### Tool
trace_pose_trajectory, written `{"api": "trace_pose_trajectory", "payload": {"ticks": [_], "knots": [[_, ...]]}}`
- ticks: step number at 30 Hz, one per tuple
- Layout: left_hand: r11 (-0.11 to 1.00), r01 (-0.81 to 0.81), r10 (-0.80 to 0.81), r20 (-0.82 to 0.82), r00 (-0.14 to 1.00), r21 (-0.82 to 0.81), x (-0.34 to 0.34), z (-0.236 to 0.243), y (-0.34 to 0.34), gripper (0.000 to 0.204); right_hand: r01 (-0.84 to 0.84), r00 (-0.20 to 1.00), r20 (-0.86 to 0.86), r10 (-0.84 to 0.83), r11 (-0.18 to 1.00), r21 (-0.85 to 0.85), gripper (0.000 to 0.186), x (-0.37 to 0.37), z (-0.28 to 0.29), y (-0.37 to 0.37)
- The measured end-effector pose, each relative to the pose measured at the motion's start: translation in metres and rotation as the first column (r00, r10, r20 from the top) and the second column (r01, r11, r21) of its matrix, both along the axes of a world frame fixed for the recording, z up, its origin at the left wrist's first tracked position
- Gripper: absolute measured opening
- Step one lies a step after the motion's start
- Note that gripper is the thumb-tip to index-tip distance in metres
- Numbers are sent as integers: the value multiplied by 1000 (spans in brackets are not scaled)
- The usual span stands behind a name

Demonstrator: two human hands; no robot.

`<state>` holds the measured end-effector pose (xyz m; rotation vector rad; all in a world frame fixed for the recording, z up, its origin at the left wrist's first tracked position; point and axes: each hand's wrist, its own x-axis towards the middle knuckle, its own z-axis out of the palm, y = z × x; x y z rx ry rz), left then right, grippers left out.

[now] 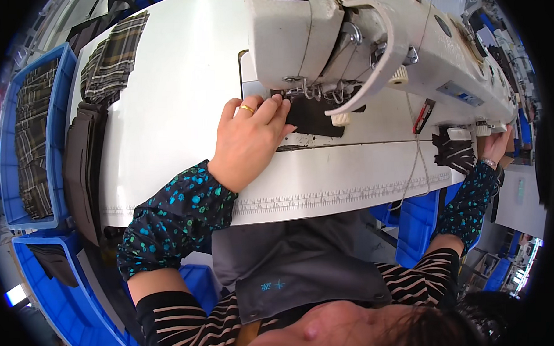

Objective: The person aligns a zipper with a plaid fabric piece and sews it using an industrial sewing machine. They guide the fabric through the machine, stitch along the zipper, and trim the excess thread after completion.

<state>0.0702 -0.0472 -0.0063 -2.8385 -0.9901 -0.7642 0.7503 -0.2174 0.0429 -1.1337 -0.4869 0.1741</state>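
Note:
A white sewing machine [297, 38] stands over the table with its needle and presser foot area above a dark fabric piece [315, 120]. My left hand [248, 140], with a gold ring, is at the left edge of that fabric. Its fingers are bent together, with the fingertips at the cloth close to the presser foot. Part of the fabric is hidden beneath the machine head and my fingers. Far to the right, my right hand [499, 144] reaches up to the handwheel end of the machine, its fingers bent around the wheel, which is mostly hidden.
Plaid fabric pieces [114, 60] and folded dark cloth [84, 161] lie at the table's left. Beside them is a blue bin [59, 138] of plaid pieces. A red-and-black cutter [422, 116] and striped scraps [453, 151] lie at right. A printed ruler [327, 199] runs along the front edge.

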Motion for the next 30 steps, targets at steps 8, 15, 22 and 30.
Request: {"api": "trace_pose_trajectory", "payload": {"ticks": [8,15,22,30], "knots": [[958,180,-180,-21,983,223,32,1,-16,48,66,874,480,75,960,-271,71,42,-50,-26],[979,79,-110,-161,981,-190,77,4,-21,73,440,843,353,-405,898,-21,38,-59,-11,-5],[935,323,-332,-38,943,-149,-7,22,-18,53,112,-60,966,252,963,-244,15,-334,35,37],[915,403,-402,74,913,-2,-16,8,-3,41,-116,-179,753,634,746,-656,24,-453,-29,119]]}}
